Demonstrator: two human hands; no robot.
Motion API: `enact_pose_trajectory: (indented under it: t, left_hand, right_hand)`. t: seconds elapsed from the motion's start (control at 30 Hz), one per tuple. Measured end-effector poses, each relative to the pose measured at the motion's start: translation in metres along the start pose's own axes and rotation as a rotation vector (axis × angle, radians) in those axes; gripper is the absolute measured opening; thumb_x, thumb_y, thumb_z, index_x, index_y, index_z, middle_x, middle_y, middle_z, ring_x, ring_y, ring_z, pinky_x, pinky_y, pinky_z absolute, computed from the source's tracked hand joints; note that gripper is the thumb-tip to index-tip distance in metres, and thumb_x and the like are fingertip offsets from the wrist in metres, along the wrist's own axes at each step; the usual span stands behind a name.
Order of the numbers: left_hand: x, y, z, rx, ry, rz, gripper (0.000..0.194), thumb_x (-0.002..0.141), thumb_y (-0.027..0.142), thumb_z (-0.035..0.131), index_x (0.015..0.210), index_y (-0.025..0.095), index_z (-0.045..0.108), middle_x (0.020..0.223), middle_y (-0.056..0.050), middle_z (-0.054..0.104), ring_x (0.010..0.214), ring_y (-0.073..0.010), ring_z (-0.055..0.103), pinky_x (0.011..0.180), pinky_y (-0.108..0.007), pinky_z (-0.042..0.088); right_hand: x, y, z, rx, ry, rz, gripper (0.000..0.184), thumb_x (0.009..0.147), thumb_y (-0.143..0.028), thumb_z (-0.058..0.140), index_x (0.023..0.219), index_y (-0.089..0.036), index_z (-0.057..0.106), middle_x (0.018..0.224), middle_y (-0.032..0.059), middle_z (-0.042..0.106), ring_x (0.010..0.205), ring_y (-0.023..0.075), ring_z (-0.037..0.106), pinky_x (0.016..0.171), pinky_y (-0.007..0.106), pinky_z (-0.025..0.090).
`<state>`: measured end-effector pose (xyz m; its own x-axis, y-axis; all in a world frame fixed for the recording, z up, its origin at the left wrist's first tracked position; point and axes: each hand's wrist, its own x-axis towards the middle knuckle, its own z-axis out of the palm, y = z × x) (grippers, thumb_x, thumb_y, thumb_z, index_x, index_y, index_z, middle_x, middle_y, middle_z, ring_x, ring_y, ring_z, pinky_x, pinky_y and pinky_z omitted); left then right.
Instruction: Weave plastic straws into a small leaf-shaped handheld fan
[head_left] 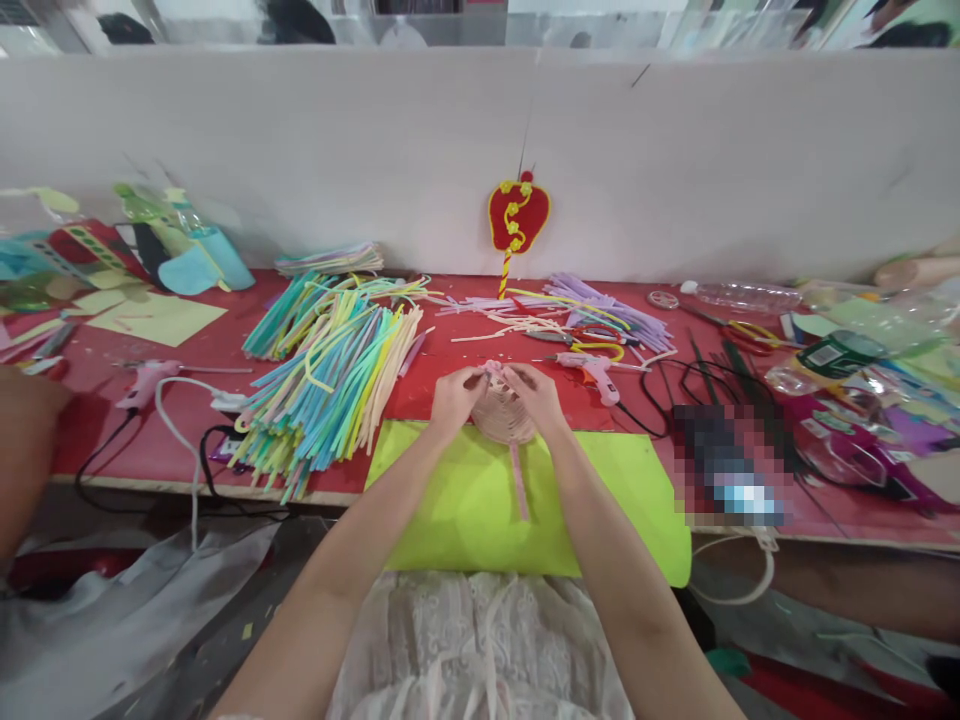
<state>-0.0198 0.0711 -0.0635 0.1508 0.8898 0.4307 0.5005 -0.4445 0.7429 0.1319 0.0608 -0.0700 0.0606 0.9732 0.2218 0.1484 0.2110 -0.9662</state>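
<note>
A small pale pink fan-shaped craft, seemingly made of coiled chenille stems, lies over the far edge of a lime-green sheet. Its pink stick handle points toward me. At the fan's far edge, my left hand is closed in a pinch on a small pink piece. My right hand pinches the same spot from the other side. The fingers partly cover the pink piece, so its exact shape is hidden. Just beyond my right hand rests a pink glue gun.
A big bundle of pastel chenille stems lies left; purple stems lie behind. A red fan with yellow flowers leans on the white partition. Another glue gun, scissors and cables are around. A neighbour's arm shows left.
</note>
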Motion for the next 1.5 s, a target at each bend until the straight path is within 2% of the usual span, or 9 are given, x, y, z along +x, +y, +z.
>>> enact_pose_trajectory:
  t: [0.2, 0.4, 0.5, 0.6, 0.77, 1.07, 1.3, 1.5]
  left_hand:
    - [0.003, -0.002, 0.0, -0.088, -0.03, -0.035, 0.016, 0.078, 0.023, 0.054, 0.088, 0.017, 0.066, 0.09, -0.005, 0.069, 0.082, -0.0142, 0.063, 0.079, -0.026, 0.048]
    - [0.004, -0.008, 0.005, -0.285, -0.138, -0.101, 0.02, 0.072, 0.019, 0.058, 0.092, 0.015, 0.064, 0.091, -0.005, 0.068, 0.083, -0.0144, 0.062, 0.079, -0.026, 0.048]
    - [0.004, -0.011, 0.006, -0.306, -0.139, -0.127, 0.018, 0.072, 0.02, 0.057, 0.089, 0.015, 0.064, 0.09, -0.005, 0.068, 0.082, -0.0152, 0.062, 0.079, -0.028, 0.048]
    - [0.005, -0.011, 0.004, -0.309, -0.151, -0.112, 0.017, 0.072, 0.018, 0.057, 0.087, 0.015, 0.064, 0.091, -0.005, 0.068, 0.084, -0.0155, 0.061, 0.081, -0.028, 0.047]
    - [0.006, -0.008, 0.002, -0.29, -0.097, -0.119, 0.016, 0.074, 0.025, 0.057, 0.085, 0.016, 0.065, 0.088, -0.005, 0.068, 0.082, -0.0153, 0.061, 0.079, -0.028, 0.046]
    - [0.005, -0.009, 0.002, -0.286, -0.059, -0.119, 0.018, 0.075, 0.029, 0.056, 0.084, 0.016, 0.064, 0.085, -0.004, 0.067, 0.077, -0.0141, 0.061, 0.074, -0.026, 0.046]
    - [0.004, -0.01, 0.002, -0.238, -0.092, -0.07, 0.016, 0.076, 0.027, 0.056, 0.085, 0.017, 0.064, 0.086, -0.005, 0.067, 0.079, -0.0143, 0.061, 0.076, -0.026, 0.047]
    - [0.003, -0.008, 0.003, -0.048, -0.083, 0.127, 0.019, 0.082, 0.027, 0.05, 0.09, 0.017, 0.064, 0.088, -0.006, 0.064, 0.081, -0.0137, 0.06, 0.075, -0.025, 0.047]
  right_hand:
    - [0.002, 0.007, 0.002, -0.022, -0.003, 0.02, 0.033, 0.069, -0.046, 0.06, 0.085, -0.017, 0.063, 0.083, 0.0059, 0.066, 0.071, 0.0153, 0.059, 0.061, 0.026, 0.046]
    - [0.002, 0.008, 0.002, 0.079, -0.01, 0.043, 0.031, 0.071, -0.046, 0.058, 0.083, -0.018, 0.062, 0.075, 0.0041, 0.065, 0.066, 0.0141, 0.059, 0.059, 0.025, 0.047]
    - [0.003, 0.006, 0.001, 0.087, -0.004, 0.033, 0.035, 0.071, -0.047, 0.057, 0.09, -0.018, 0.062, 0.072, 0.0029, 0.065, 0.065, 0.0135, 0.058, 0.058, 0.025, 0.046]
    - [0.003, 0.003, 0.0, 0.083, 0.006, 0.035, 0.038, 0.07, -0.049, 0.058, 0.093, -0.019, 0.062, 0.078, 0.0036, 0.066, 0.066, 0.0134, 0.059, 0.056, 0.024, 0.046]
    - [0.0, -0.005, 0.001, 0.092, -0.032, 0.05, 0.035, 0.07, -0.049, 0.058, 0.087, -0.019, 0.063, 0.082, 0.005, 0.068, 0.068, 0.014, 0.06, 0.057, 0.023, 0.046]
    - [0.001, -0.003, -0.003, 0.071, -0.096, 0.016, 0.034, 0.075, -0.048, 0.053, 0.094, -0.021, 0.062, 0.089, 0.0045, 0.068, 0.069, 0.0148, 0.062, 0.059, 0.025, 0.048]
    - [0.001, -0.003, -0.002, 0.055, -0.105, 0.013, 0.032, 0.071, -0.047, 0.058, 0.087, -0.02, 0.061, 0.078, 0.0042, 0.069, 0.068, 0.0164, 0.064, 0.068, 0.029, 0.05]
    - [0.003, 0.0, -0.002, 0.113, -0.092, 0.062, 0.03, 0.071, -0.048, 0.058, 0.082, -0.02, 0.058, 0.071, 0.0021, 0.067, 0.065, 0.0163, 0.064, 0.068, 0.03, 0.05]
